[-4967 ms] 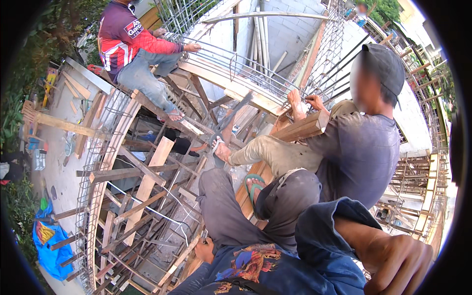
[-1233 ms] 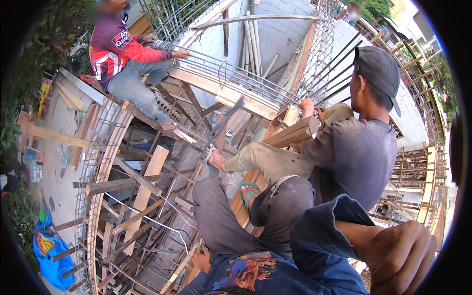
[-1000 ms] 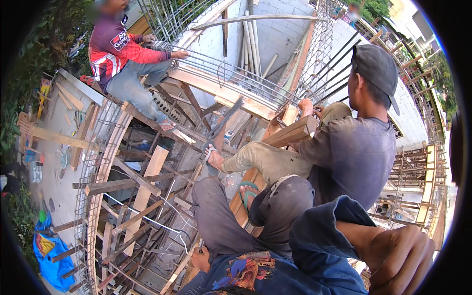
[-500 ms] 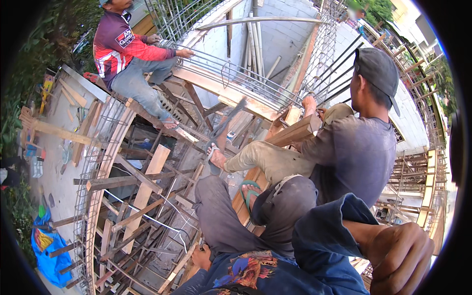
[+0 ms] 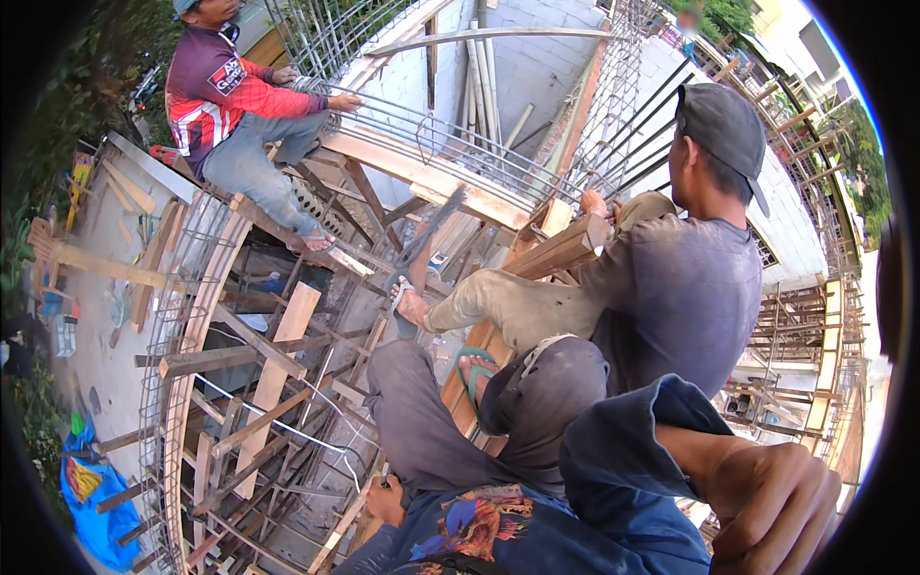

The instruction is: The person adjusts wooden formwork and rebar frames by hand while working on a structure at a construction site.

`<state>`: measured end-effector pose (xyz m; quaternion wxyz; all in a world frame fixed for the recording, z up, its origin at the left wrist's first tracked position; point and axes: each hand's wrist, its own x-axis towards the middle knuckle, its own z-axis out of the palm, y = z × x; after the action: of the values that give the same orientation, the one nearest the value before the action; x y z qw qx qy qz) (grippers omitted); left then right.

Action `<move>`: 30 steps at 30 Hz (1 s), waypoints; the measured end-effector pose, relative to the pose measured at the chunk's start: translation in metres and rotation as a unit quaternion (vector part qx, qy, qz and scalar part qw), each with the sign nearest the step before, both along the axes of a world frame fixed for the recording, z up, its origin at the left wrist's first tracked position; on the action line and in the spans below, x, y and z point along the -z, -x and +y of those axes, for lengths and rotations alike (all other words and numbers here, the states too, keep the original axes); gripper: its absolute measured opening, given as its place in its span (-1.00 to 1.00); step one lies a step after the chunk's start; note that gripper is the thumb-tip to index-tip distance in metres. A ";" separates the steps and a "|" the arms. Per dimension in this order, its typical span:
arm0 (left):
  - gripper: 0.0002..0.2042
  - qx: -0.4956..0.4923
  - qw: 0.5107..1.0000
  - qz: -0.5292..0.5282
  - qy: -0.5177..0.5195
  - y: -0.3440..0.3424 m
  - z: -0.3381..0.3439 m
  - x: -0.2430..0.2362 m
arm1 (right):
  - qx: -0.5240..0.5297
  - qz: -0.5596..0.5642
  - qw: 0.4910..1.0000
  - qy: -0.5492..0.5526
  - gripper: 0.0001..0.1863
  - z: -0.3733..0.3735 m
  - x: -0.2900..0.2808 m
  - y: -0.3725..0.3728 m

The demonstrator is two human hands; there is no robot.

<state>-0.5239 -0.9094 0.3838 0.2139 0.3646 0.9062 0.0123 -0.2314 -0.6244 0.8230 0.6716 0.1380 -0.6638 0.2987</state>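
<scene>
My left hand [image 5: 386, 500] is curled against the edge of a wooden board [image 5: 350, 522] beside my hip; part of its fingers is hidden. At the lower right, my right hand [image 5: 781, 503] is raised in a closed fist, and whatever may be inside cannot be seen. My bent legs [image 5: 422, 412] in dark trousers are in front of me, with a green flip-flop [image 5: 474, 379] on one foot, on a wooden plank [image 5: 460, 407].
Close on the right sits a co-worker [image 5: 685, 287] in a dark cap beside a thick timber [image 5: 561, 247]. Another person [image 5: 216, 105] in a red shirt holds steel rods [image 5: 422, 125] at the far left. Timber props [image 5: 278, 379] and a rebar cage [image 5: 182, 402] stand below, left.
The surroundings have shifted slightly left in my view. My right fist has dipped a little, while my left hand stays by the board. Both co-workers keep nearly the same postures.
</scene>
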 end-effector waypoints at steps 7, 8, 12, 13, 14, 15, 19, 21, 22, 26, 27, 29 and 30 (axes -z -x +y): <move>-0.63 0.009 1.000 0.009 0.020 -0.003 0.004 -0.003 | -0.005 -0.015 1.000 -0.009 -0.68 -0.001 -0.002 -0.004; -0.63 0.007 1.000 0.004 0.026 -0.003 0.005 -0.005 | -0.009 -0.012 1.000 -0.016 -0.69 -0.001 -0.001 -0.004; -0.64 0.011 1.000 0.004 0.027 0.000 -0.001 0.001 | 0.044 -0.029 0.998 0.030 -0.69 -0.017 -0.001 -0.010; -0.64 0.011 1.000 0.005 0.025 0.001 -0.003 0.004 | 0.037 -0.015 0.999 0.022 -0.70 -0.017 0.000 -0.010; -0.64 0.015 1.000 0.012 0.023 0.001 -0.004 0.006 | 0.034 -0.010 0.999 0.019 -0.70 -0.017 0.000 -0.011; -0.64 0.019 0.999 0.020 0.020 0.001 -0.006 0.007 | 0.032 -0.003 0.999 0.015 -0.70 -0.018 0.000 -0.011; -0.65 0.028 0.999 0.016 -0.006 -0.002 -0.004 0.000 | 0.048 -0.027 0.998 0.034 -0.71 -0.024 -0.004 -0.014; -0.66 0.034 0.999 0.031 -0.005 -0.004 -0.001 -0.002 | 0.074 -0.053 0.994 0.053 -0.72 -0.025 -0.005 -0.016; -0.66 0.034 0.999 0.032 -0.006 -0.004 -0.001 -0.001 | 0.052 -0.035 0.997 0.038 -0.72 -0.022 -0.003 -0.016; -0.67 0.031 0.999 0.043 -0.004 -0.003 -0.003 0.002 | 0.038 -0.016 0.998 0.038 -0.74 -0.020 -0.004 -0.011; -0.67 0.027 0.999 0.042 0.002 -0.004 -0.003 0.002 | 0.042 -0.016 0.998 0.042 -0.74 -0.020 -0.005 -0.011; -0.68 0.033 0.999 0.027 -0.020 -0.005 -0.002 0.001 | 0.040 -0.016 0.999 0.026 -0.74 -0.019 -0.005 -0.013; -0.68 0.038 0.998 0.013 -0.042 -0.006 -0.002 0.000 | 0.041 -0.018 0.999 0.020 -0.74 -0.018 -0.004 -0.012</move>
<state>-0.5177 -0.9111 0.3840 0.1873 0.4078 0.8929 0.0377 -0.2193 -0.6419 0.8271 0.6740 0.0921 -0.6745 0.2871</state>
